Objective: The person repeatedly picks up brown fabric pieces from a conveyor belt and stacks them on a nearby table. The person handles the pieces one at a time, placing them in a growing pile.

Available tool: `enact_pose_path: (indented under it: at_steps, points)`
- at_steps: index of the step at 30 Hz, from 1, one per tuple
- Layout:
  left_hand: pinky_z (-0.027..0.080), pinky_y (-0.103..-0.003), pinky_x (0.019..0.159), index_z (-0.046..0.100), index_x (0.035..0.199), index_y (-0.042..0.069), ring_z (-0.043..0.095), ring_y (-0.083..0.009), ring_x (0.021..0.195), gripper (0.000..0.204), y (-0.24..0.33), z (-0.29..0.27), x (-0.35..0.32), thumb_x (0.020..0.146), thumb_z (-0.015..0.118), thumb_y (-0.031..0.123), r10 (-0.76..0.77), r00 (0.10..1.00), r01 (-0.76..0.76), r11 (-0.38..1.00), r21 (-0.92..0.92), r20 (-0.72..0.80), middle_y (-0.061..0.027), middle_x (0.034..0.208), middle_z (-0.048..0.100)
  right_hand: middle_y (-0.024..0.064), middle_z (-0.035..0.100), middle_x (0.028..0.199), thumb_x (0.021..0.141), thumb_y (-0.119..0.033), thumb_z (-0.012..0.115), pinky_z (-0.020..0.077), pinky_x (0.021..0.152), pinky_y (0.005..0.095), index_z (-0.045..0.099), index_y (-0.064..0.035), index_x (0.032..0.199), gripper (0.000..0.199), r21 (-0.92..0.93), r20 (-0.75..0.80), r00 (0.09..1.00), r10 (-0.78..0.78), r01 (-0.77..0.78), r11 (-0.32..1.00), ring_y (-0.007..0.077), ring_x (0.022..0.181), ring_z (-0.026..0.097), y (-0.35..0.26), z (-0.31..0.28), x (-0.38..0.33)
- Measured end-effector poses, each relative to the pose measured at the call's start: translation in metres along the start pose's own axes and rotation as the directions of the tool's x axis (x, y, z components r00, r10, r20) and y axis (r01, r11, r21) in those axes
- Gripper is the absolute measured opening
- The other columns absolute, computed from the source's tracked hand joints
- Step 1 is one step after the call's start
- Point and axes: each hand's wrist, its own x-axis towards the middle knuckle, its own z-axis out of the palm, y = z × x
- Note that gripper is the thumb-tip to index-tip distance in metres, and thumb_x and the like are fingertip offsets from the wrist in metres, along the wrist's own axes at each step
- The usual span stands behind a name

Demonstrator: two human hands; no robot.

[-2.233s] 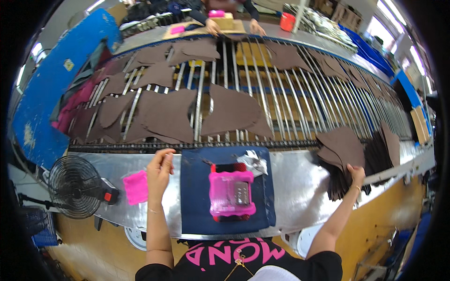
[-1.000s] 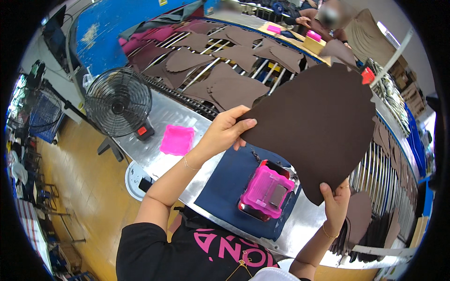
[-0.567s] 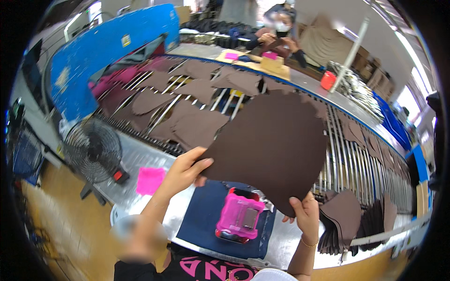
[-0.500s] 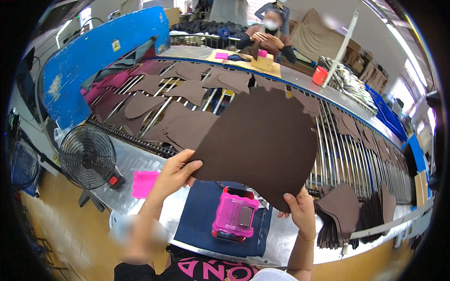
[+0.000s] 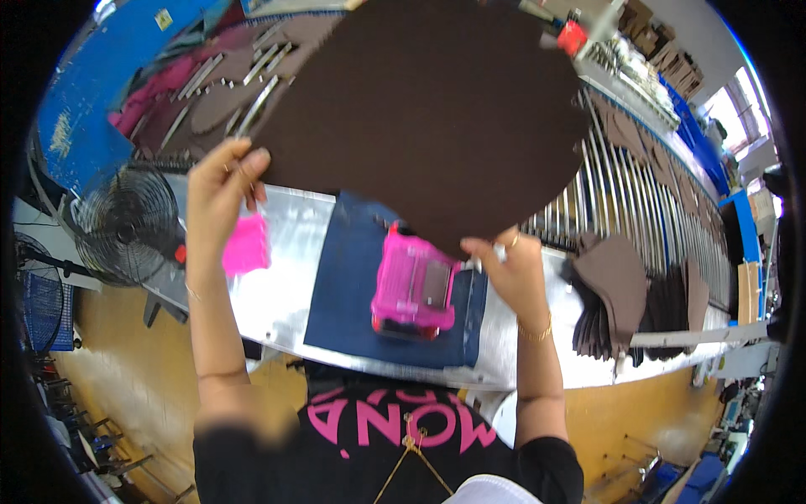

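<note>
Between your two hands, a large dark brown piece (image 5: 428, 109) is hanging spread out above the worktop. Your left hand (image 5: 225, 181) is pinching its left corner, and your right hand (image 5: 514, 269) is grasping its lower corner, thumb in front. For good handling, you are best off pinching lightly near the corners and spreading both hands evenly, so that no fold is forming; whether the far edge is touching anything, you cannot tell from here.

Just below the lower corner, a pink plastic holder (image 5: 416, 281) is sitting on a navy mat (image 5: 344, 252), which is covering part of the shiny metal worktop (image 5: 290, 218). Beside your left forearm, a pink square (image 5: 246, 245) is lying near a black fan (image 5: 126, 225). To your right, stacked brown pieces (image 5: 613, 281) are resting by a rack of metal bars (image 5: 625, 193). Farther out, a blue panel (image 5: 75, 109) is standing at the left and a red container (image 5: 573, 38) is showing at the upper right.
</note>
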Motion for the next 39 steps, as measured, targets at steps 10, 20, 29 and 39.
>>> enact_pose_path:
  at_steps: [10,20,29,39]
  points:
    - [0.040,-0.018,0.049,0.066,0.097,-0.001,0.057,-0.0061,0.056,0.017,-0.013,-0.019,-0.016,0.085,0.068,0.012,0.043,0.998,-0.042,0.998,0.051,-0.035,-0.0006,0.066,0.059,0.0112,0.065,0.077,0.072,-0.010,0.075,0.0486,0.065,0.0342,0.067,-0.0020,0.077,0.013,0.031,0.009,0.992,-0.124,0.123,0.992,0.0263,0.069,0.062,-0.017,0.009,-0.012]
    - [0.040,-0.020,0.049,0.059,0.082,-0.003,0.053,-0.0051,0.055,0.007,-0.006,-0.019,-0.040,0.085,0.064,0.002,-0.091,0.985,0.067,0.985,0.157,0.149,0.0015,0.067,0.052,0.0072,0.061,0.072,0.071,-0.002,0.070,0.0464,0.070,0.0363,0.065,-0.0025,0.090,0.020,-0.135,0.072,0.930,-0.361,0.368,0.920,0.0247,0.066,0.058,-0.010,0.003,-0.023]
    - [0.047,-0.029,0.049,0.063,0.082,-0.003,0.061,-0.0191,0.053,0.005,-0.013,0.063,-0.050,0.078,0.065,-0.001,0.070,0.813,-0.264,0.929,0.260,0.578,-0.0101,0.070,0.057,0.0114,0.066,0.077,0.073,-0.002,0.070,0.0470,0.067,0.0351,0.069,-0.0044,0.084,0.012,-0.258,0.006,0.997,0.082,-0.078,0.963,0.0275,0.069,0.062,0.026,-0.047,-0.104]
    - [0.048,-0.036,0.058,0.066,0.077,0.009,0.059,-0.0244,0.077,0.009,0.012,0.168,-0.049,0.074,0.071,0.015,0.408,0.420,-0.639,0.767,-0.055,0.811,-0.0068,0.084,0.052,0.0100,0.066,0.068,0.076,-0.004,0.069,0.0426,0.058,0.0304,0.070,-0.0018,0.079,0.004,-0.306,-0.305,0.824,0.478,-0.560,0.770,0.0183,0.058,0.058,0.014,-0.178,-0.178]
